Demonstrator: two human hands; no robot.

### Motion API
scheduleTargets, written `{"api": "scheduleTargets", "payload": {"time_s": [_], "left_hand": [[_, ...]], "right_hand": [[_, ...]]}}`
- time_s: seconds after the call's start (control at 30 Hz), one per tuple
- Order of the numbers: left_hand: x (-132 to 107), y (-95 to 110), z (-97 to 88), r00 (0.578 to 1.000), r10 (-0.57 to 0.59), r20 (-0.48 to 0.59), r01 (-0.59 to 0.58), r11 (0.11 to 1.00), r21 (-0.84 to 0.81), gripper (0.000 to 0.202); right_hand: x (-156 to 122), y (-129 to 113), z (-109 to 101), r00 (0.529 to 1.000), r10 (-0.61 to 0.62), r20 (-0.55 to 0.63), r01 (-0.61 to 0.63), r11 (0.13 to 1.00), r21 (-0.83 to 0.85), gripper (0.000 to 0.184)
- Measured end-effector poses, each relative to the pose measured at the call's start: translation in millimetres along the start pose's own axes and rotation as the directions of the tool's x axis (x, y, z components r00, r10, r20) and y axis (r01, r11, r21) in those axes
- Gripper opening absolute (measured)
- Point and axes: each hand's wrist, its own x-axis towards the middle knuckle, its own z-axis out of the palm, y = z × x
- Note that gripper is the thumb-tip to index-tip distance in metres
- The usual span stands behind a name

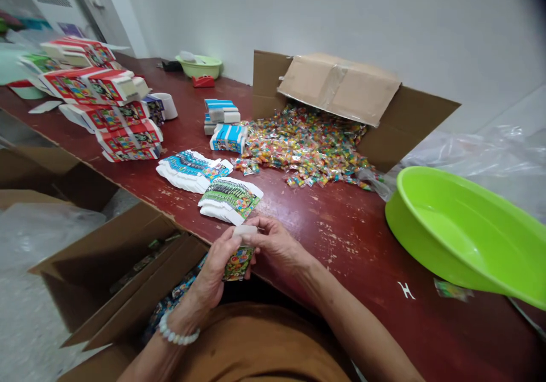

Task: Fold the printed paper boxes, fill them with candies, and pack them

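Note:
Close to my body, over the table's front edge, I hold a small printed candy box (238, 264) upright in both hands. My left hand (218, 265) wraps its side, with a pale beaded bracelet on the wrist. At the top, the fingers of my right hand (275, 241) pinch the white flap (245, 231). Just beyond my hands lies a fanned row of flat green boxes (230, 199). Behind it spreads a row of flat blue boxes (191, 170). Whether the held box has anything inside is hidden.
Wrapped candies (302, 146) spill from a tipped cardboard carton (341, 83). A green basin (426, 240) stands at the right. Banded red boxes (106, 109) are stacked at the left, blue bundles (228, 137) in the middle. Below the table edge sits an open carton (123, 268).

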Motion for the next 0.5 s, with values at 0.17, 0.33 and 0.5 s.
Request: {"api": "scheduleTargets", "payload": {"time_s": [0.17, 0.33, 0.5], "left_hand": [[1, 9, 0.0, 0.972, -0.219, 0.088, 0.231, 0.96, -0.157, 0.041], [0, 13, 3.3, 0.979, -0.202, 0.012, 0.2, 0.959, -0.201, 0.046], [2, 6, 5.7, 0.989, -0.147, -0.015, 0.143, 0.978, -0.153, 0.055]], "right_hand": [[-3, -6, -1, 0.917, -0.397, -0.025, 0.342, 0.819, -0.461, 0.024], [-13, -7, -3, 0.922, -0.377, 0.087, 0.35, 0.718, -0.601, 0.024], [-2, -5, 1, 0.993, -0.121, -0.013, 0.112, 0.95, -0.291, 0.024]]}}
